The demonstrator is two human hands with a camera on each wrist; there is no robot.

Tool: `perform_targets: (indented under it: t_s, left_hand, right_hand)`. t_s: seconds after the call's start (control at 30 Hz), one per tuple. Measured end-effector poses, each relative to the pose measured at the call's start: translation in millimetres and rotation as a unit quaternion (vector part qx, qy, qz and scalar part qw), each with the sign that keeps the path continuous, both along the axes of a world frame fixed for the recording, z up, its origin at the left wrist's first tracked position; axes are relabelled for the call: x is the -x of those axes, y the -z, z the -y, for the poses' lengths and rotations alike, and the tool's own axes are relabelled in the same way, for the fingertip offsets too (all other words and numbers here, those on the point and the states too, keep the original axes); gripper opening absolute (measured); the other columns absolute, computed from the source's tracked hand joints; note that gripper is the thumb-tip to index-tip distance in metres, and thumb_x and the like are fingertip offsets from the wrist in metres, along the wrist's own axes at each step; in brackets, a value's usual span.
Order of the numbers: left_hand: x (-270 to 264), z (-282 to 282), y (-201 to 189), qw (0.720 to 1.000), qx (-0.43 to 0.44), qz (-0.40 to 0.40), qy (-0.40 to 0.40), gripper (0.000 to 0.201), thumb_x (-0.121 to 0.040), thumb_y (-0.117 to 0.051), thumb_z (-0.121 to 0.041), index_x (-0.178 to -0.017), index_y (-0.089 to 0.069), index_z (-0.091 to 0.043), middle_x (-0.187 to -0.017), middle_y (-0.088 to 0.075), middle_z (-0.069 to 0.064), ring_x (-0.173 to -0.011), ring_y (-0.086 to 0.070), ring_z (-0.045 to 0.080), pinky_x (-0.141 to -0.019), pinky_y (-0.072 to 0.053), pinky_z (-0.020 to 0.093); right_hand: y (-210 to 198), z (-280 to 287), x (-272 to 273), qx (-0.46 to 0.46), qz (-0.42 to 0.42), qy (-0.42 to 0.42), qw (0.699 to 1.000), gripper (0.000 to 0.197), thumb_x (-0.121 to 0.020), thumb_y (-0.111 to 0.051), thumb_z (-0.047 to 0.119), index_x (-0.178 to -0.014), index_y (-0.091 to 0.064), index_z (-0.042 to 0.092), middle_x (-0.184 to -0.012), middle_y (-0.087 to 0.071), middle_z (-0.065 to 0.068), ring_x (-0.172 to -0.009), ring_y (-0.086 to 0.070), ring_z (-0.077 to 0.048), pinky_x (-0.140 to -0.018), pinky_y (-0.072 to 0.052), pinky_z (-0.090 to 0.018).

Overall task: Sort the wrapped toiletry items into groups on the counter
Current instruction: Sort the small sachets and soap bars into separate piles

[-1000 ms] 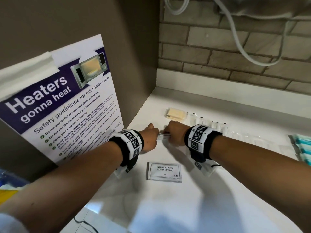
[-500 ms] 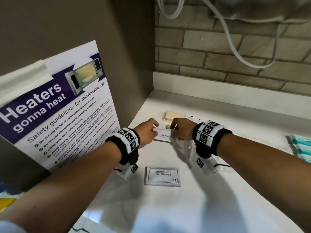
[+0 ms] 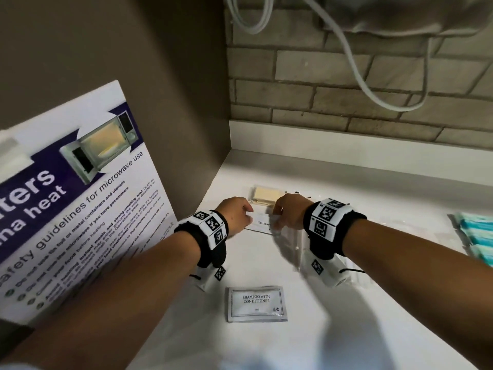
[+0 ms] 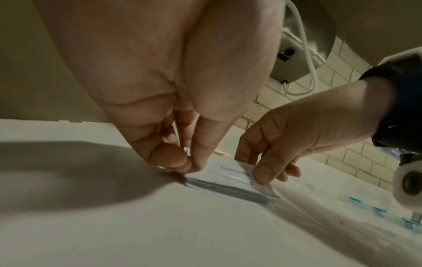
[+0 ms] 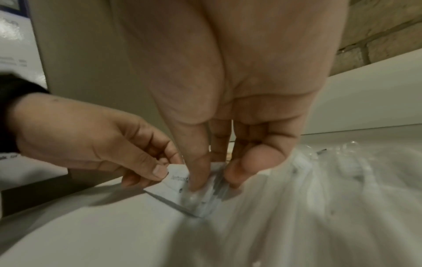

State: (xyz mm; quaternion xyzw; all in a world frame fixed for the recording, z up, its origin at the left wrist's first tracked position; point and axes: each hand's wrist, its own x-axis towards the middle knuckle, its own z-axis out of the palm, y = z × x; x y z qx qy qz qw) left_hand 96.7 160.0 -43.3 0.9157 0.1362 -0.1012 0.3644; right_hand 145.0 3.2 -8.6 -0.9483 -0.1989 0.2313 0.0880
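A thin stack of white toothpaste sachets (image 3: 262, 223) (image 4: 228, 173) (image 5: 175, 189) lies on the white counter (image 3: 266, 348) near the back left corner. My left hand (image 3: 236, 216) (image 4: 182, 162) pinches its left end between thumb and fingers. My right hand (image 3: 286, 212) (image 5: 212, 177) pinches its right end, together with the edge of a clear plastic wrapper (image 5: 319, 189). A sachet marked shampoo with conditioner (image 3: 256, 304) lies flat nearer to me. A wrapped pale yellow soap bar (image 3: 266, 194) sits just behind the hands.
A laminated microwave safety poster (image 3: 80, 204) leans against the brown side wall on the left. Teal wrapped items (image 3: 477, 236) lie at the counter's right edge. Clear wrapped items (image 3: 400, 222) stretch along the back. A white cable (image 3: 354, 62) hangs over the brick wall.
Both hands have drawn slightly apart, and the toothpaste sachets now show between them with the printed face up. The camera has dipped a little closer.
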Motion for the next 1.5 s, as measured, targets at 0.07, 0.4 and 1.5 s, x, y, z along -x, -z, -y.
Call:
perform_targets:
  t_s: [0.07, 0.4, 1.5]
  left_hand:
    - [-3.8, -0.2, 2.5, 1.000, -0.008, 0.001, -0.003, 0.023, -0.089, -0.063, -0.014, -0.112, -0.066, -0.014, -0.117, -0.066, 0.011, -0.107, -0.063, 0.026, -0.090, -0.048, 0.026]
    - [-5.8, -2.6, -4.4, 0.999, -0.031, 0.007, 0.010, 0.028, -0.091, -0.062, -0.020, -0.119, -0.065, -0.015, -0.121, -0.065, 0.006, -0.111, -0.061, 0.022, -0.096, -0.044, 0.024]
    - [-16.3, 8.2, -18.3, 0.961, -0.215, -0.041, 0.170, 0.041, -0.076, -0.072, -0.014, -0.116, -0.066, -0.012, -0.115, -0.066, 0.008, -0.103, -0.062, 0.026, -0.079, -0.048, 0.025]
  right_hand:
    - [4.8, 0.2, -1.5, 0.004, 0.007, 0.010, 1.000, 0.027, -0.082, -0.072, 0.021, -0.108, -0.070, 0.014, -0.106, -0.069, -0.007, -0.089, -0.060, -0.022, -0.070, -0.041, -0.024]
    - [7.4, 5.6, -4.2, -0.024, 0.027, 0.043, 0.998, 0.029, -0.084, -0.071, 0.022, -0.113, -0.067, 0.022, -0.114, -0.066, -0.003, -0.106, -0.061, -0.022, -0.075, -0.040, -0.023]
    - [5.3, -13.5, 1.9, 0.183, 0.130, -0.117, 0.967, 0.039, -0.070, -0.075, 0.041, -0.100, -0.063, 0.018, -0.079, -0.058, 0.002, -0.072, -0.057, -0.022, -0.063, -0.044, -0.028]
